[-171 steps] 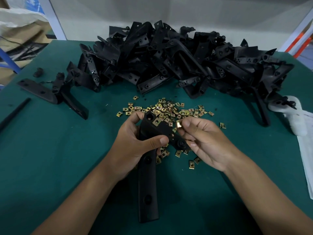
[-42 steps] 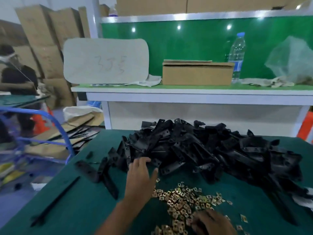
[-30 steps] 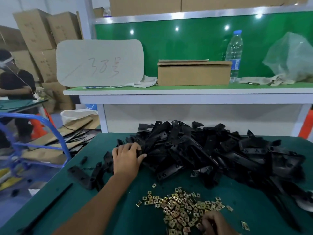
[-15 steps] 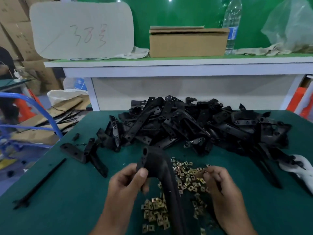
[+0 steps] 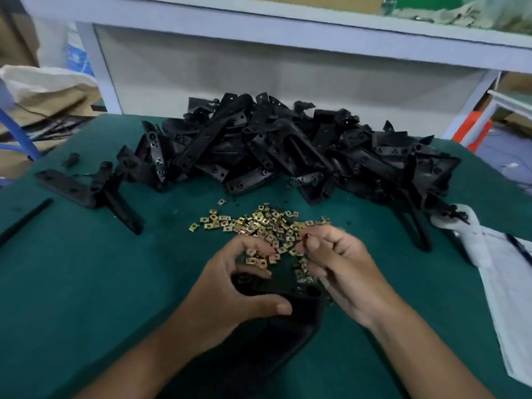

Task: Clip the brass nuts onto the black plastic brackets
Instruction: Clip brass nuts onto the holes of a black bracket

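Observation:
My left hand [image 5: 230, 295] grips one end of a long black plastic bracket [image 5: 290, 323] that lies across the green table [image 5: 86, 283] toward me. My right hand [image 5: 342, 269] hovers just right of it, thumb and fingers pinched together over the near edge of a scatter of small brass nuts [image 5: 259, 226]; whether a nut sits between the fingertips is blurred. A big heap of black brackets [image 5: 288, 151] fills the back of the table.
Two loose brackets [image 5: 86, 191] lie at the left, with a thin black rod [image 5: 26, 220] near the left edge. A white cloth or bag [image 5: 495, 272] lies at the right. Behind stands a white bench frame [image 5: 288, 30], with cardboard and sacks [image 5: 43, 90] to the left.
The camera has tilted down from the far bench to the table. My left hand has brought the bracket lower and closer to me. My right hand has lifted off the nuts with its fingers pinched.

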